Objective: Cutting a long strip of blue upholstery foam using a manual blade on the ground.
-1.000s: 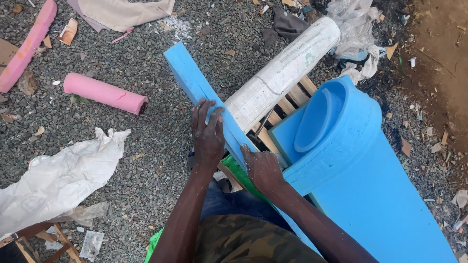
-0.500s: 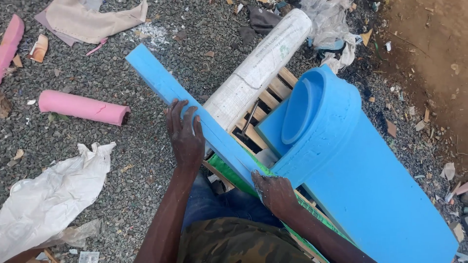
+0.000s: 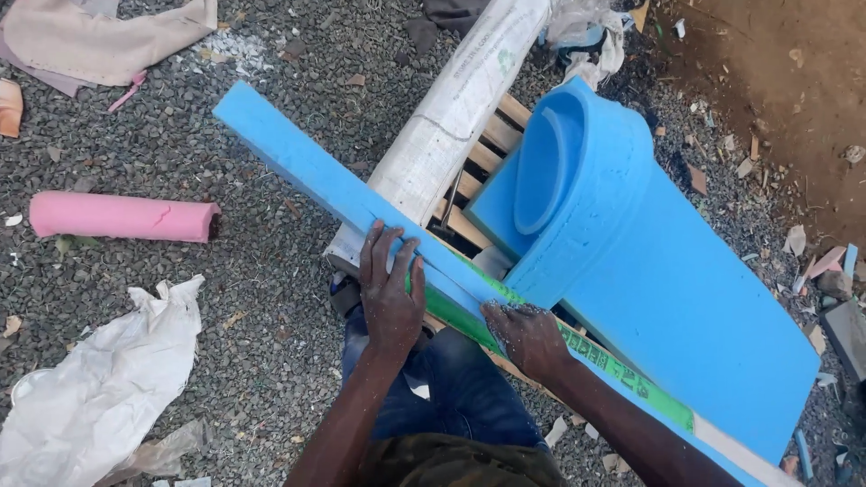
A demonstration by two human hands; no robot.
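A long blue foam strip runs from upper left down to lower right across a wooden frame. My left hand lies flat on the strip, fingers spread, pressing it down. My right hand rests on the green straightedge that lies along the strip's near edge, fingers curled over it. Right of the strip a large blue foam sheet lies with its upper end curled into a roll. I cannot tell whether the right hand holds a tool.
A white wrapped roll lies on the wooden frame behind the strip. On the gravel at left are a pink foam cylinder, a white plastic bag and a beige cloth. Bare earth with scraps lies at upper right.
The blue strip has slid further out to the upper left. My right hand has moved down along the green straightedge, and my left hand has settled flat on the strip.
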